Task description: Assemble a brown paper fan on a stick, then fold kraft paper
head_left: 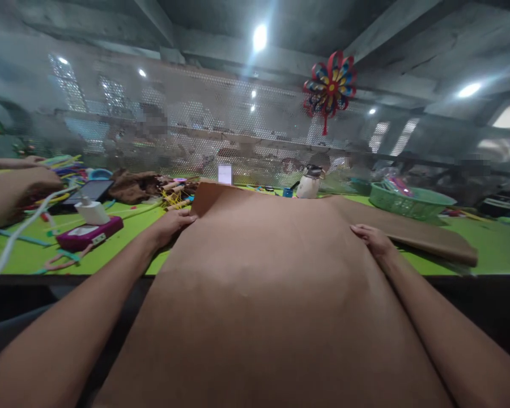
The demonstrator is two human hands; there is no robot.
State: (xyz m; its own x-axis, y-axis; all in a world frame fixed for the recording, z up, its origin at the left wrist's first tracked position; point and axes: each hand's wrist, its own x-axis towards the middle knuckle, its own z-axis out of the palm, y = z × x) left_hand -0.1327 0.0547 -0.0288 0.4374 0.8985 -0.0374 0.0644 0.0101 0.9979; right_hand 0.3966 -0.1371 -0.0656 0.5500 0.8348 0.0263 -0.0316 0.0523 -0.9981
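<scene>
A large sheet of brown paper lies across the green table and hangs over its near edge toward me. My left hand rests on the sheet's left edge, fingers curled at the border, gripping it. My right hand lies on the right edge with fingers bent onto the paper. Both forearms stretch forward along the sheet's sides. The far left corner of the paper is folded up.
A magenta box with a white charger and cable stands at left beside a dark tablet. Another person's arm reaches in at far left. A green basket, a white bottle, coloured sticks and a mesh screen with a pinwheel lie behind.
</scene>
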